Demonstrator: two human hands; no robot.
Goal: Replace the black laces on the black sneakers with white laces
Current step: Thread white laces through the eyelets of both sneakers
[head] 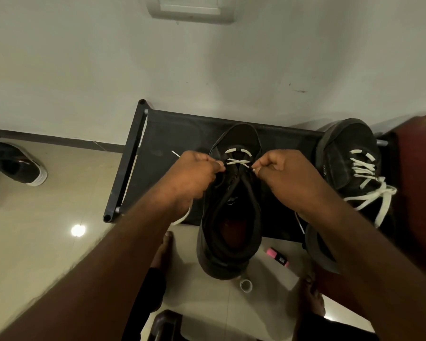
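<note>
A black sneaker point(231, 217) stands on a black fabric rack point(172, 134), toe toward the wall. A white lace point(237, 161) runs through its two eyelet rows nearest the toe. My left hand point(194, 173) pinches one end of the lace at the shoe's left side; the tip sticks out past my knuckles. My right hand point(283, 175) pinches the other end at the right side. A second black sneaker point(349, 163) on the right is fully laced in white, its ends hanging loose.
Another black shoe with a white sole point(17, 166) lies on the tiled floor at left. A pink object point(277, 257) and a small roll of tape point(246, 284) lie on the floor below the rack. My bare feet are near them. A dark red object point(421, 183) stands at right.
</note>
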